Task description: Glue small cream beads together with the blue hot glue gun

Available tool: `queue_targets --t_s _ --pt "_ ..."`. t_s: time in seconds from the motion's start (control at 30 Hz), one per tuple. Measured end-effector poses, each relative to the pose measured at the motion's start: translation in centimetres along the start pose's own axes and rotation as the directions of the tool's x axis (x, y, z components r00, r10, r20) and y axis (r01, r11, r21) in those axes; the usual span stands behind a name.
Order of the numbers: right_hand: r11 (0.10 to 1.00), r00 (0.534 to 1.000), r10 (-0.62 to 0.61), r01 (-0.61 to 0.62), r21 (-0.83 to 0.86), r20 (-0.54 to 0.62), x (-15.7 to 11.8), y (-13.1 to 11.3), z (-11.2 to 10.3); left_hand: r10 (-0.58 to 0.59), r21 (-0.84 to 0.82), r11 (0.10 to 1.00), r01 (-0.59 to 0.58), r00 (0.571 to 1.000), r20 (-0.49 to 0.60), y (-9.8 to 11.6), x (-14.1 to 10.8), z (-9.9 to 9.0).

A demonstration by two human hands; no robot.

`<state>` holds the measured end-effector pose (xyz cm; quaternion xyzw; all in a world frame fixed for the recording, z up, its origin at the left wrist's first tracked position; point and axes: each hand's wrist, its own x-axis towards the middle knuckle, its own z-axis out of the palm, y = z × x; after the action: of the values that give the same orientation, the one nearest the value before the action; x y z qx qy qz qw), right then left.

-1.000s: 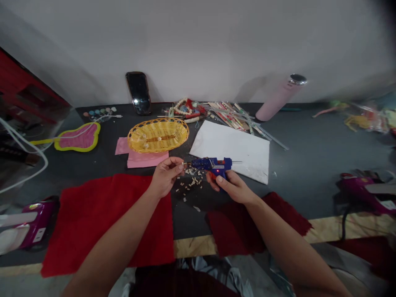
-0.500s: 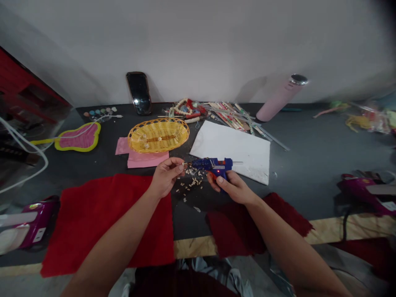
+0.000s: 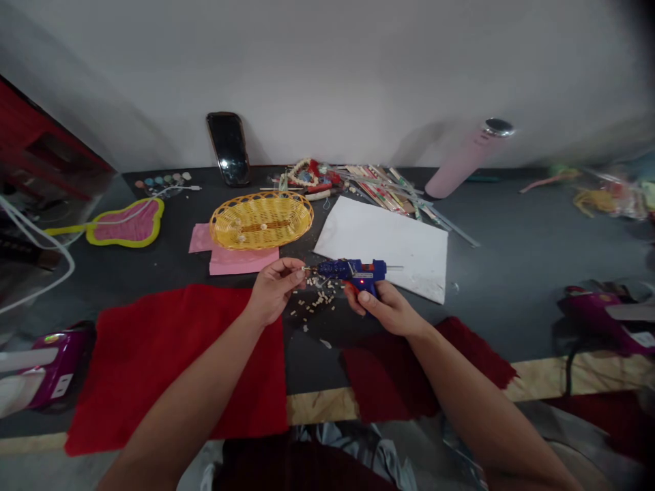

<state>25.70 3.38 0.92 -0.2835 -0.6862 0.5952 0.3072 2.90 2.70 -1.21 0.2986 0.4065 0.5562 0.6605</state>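
Fingers (image 3: 293, 278) of my L hand (image 3: 269, 296) are pinched on what looks like a tiny pale bit (image 3: 303, 269), right at the nozzle (image 3: 312, 269); too small to make out its shape. My R hand (image 3: 391, 310) is wrapped round the handle of the glue gun (image 3: 338, 269), held up over the counter (image 3: 312, 372), nozzle to 9 o'clock, glue stick (image 3: 395, 267) out the back to 3. Red light (image 3: 362, 281) on its side is lit, so I'd treat the metal tip as hot.

Taking the gun as centre, 12 toward the wall: loose pale bits (image 3: 320, 298) at 7-8, white board (image 3: 399, 239) at 1-2, basket (image 3: 286, 228) approx 10 on pink sheets (image 3: 240, 262), red cloth (image 3: 194, 361) at 8, dark red cloth (image 3: 379, 382) near 5.

Gun shd be stiff, fairly light, prob. a bit rear-heavy; handle's the only hold I'd trust, w/ fingers well back from the tip. The bit must weigh next to nothing, prob. hard, v. easy to drop or flick; best pinched by its far edge, lightly, esp. if glue makes it slippery.
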Motion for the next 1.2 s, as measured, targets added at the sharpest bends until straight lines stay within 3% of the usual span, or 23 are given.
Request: queue_targets --t_s 1.2 --pt "0.998 1.0 0.006 -0.006 0.064 0.001 -0.2 0.45 0.1 0.011 0.003 1.0 -0.011 0.999 -0.041 0.09 -0.04 0.22"
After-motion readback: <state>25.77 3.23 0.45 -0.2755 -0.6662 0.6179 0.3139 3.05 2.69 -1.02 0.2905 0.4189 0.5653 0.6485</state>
